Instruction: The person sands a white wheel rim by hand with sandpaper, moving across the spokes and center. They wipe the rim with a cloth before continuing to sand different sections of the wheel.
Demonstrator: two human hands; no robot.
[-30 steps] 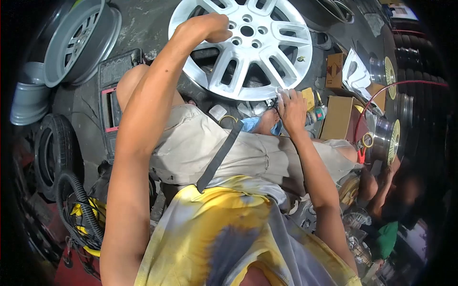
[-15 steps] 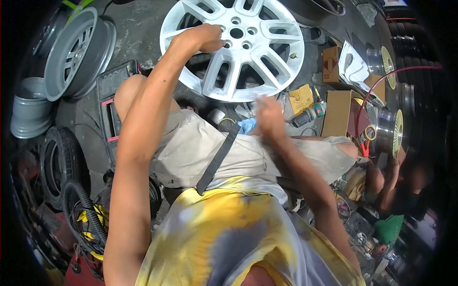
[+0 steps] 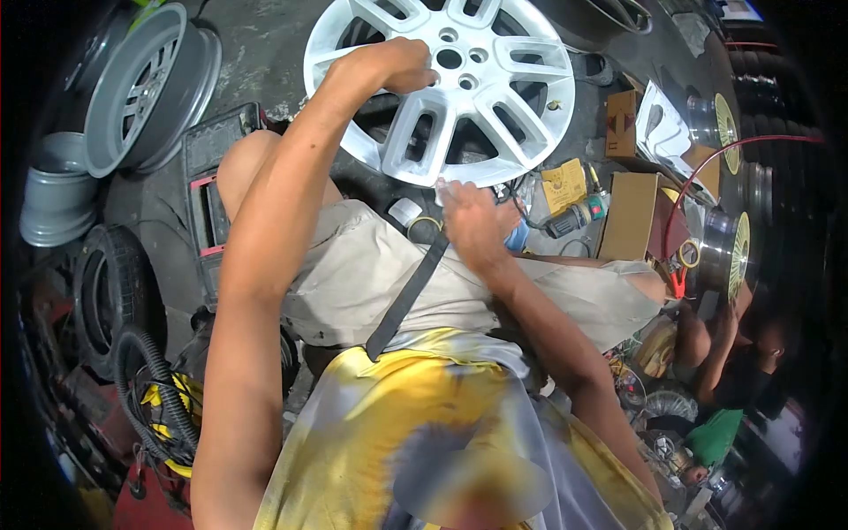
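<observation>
A white-painted alloy wheel rim (image 3: 415, 168) lies face up in front of my knees. My left hand (image 3: 397, 64) rests on it beside the centre bore, fingers curled down at the lug holes, gripping it there. Just below the rim's near edge is my right hand (image 3: 474, 221), its fingers drawn together. Something small and pale shows at its fingertips, too blurred to name. A dark strap (image 3: 406, 300) lies across my lap near that hand. A roll of tape (image 3: 425, 230) sits on the floor to the left of it.
A power tool (image 3: 574, 216), a yellow paper packet (image 3: 565, 184) and a cardboard box (image 3: 627, 216) lie to the right. Grey rims (image 3: 132, 97) and a tyre (image 3: 110, 291) stand left. A red hose (image 3: 733, 146) arcs at right, above another person (image 3: 733, 344) sitting.
My right hand has moved left, close to the rim's near edge. The left hand keeps its place on the rim. The whole view has shifted slightly.
</observation>
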